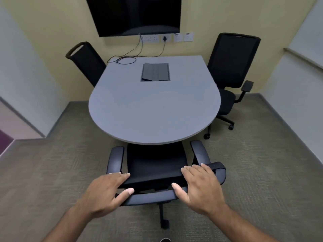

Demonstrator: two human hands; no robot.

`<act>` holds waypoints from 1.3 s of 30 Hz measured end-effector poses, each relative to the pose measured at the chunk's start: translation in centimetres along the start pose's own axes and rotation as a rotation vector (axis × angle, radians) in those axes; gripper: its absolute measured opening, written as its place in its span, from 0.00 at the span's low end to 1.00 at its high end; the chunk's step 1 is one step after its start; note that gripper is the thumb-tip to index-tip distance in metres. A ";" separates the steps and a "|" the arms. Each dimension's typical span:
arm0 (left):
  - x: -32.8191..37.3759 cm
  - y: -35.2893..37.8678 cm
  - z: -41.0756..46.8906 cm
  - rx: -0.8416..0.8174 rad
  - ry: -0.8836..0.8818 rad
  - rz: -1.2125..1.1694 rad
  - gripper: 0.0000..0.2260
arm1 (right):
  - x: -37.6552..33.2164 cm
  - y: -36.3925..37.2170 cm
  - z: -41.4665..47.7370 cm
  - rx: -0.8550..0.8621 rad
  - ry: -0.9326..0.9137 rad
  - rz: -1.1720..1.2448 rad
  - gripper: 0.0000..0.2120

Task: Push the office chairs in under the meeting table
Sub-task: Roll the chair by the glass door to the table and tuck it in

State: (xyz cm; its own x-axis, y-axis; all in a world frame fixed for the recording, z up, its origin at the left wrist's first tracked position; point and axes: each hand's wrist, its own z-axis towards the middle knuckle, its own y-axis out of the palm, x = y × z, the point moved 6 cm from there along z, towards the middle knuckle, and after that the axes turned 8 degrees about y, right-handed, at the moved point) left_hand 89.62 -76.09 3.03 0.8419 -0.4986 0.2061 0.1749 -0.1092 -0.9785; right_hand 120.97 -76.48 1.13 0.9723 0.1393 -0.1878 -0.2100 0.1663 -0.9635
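Near chair (155, 165) sits at the table (153, 109) edge, seat partly under. My left hand (104, 191) and right hand (201, 186) rest open-fingered on its backrest; I'd push evenly, straight tableward.

The meeting table (153, 103) stands central. One chair (155, 165) sits at its 6 o'clock edge, seat partly under; another chair (87, 62) at 10 o'clock; a third chair (230, 67) at 2 o'clock. A screen (134, 14) hangs at 12.
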 end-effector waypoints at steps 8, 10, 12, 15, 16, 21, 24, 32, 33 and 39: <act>6.2 1.1 0.3 0.064 -0.176 0.111 0.45 | -0.6 -1.4 -0.5 -0.017 -0.028 0.008 0.36; 6.5 0.9 0.3 0.097 -0.185 0.117 0.43 | -0.5 -1.5 -0.6 -0.033 -0.043 -0.005 0.35; 6.7 0.7 0.3 0.104 -0.186 0.142 0.42 | -0.4 -1.7 -0.6 -0.055 -0.054 -0.013 0.35; 6.4 0.5 0.4 0.109 -0.200 0.157 0.40 | -0.7 -2.2 -0.7 -0.072 -0.061 -0.003 0.36; 6.4 0.4 0.4 0.108 -0.204 0.166 0.39 | -0.7 -2.3 -0.7 -0.082 -0.066 0.004 0.37; 5.7 0.5 0.3 0.058 -0.232 0.122 0.46 | -0.4 -2.4 -0.9 -0.135 -0.119 0.056 0.39; 5.3 0.8 1.0 -0.028 -0.340 0.037 0.51 | 1.4 -3.0 -0.7 -0.135 -0.145 0.123 0.40; 12.6 0.3 10.3 0.079 -0.236 0.064 0.49 | 11.3 -5.9 2.3 -0.061 -0.101 -0.023 0.44; 13.7 0.2 12.0 0.080 -0.220 0.067 0.48 | 12.7 -6.2 2.8 -0.063 -0.082 -0.039 0.44; 18.2 0.7 22.2 0.071 -0.127 0.094 0.48 | 21.0 -7.1 6.4 -0.057 0.012 -0.059 0.44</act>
State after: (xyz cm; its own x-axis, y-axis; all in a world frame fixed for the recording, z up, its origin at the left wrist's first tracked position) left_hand 116.41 -66.21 6.02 0.9132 -0.3908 0.1157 0.1241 -0.0039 -0.9923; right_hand 142.21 -68.50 5.28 0.9840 0.1193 -0.1321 -0.1462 0.1184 -0.9821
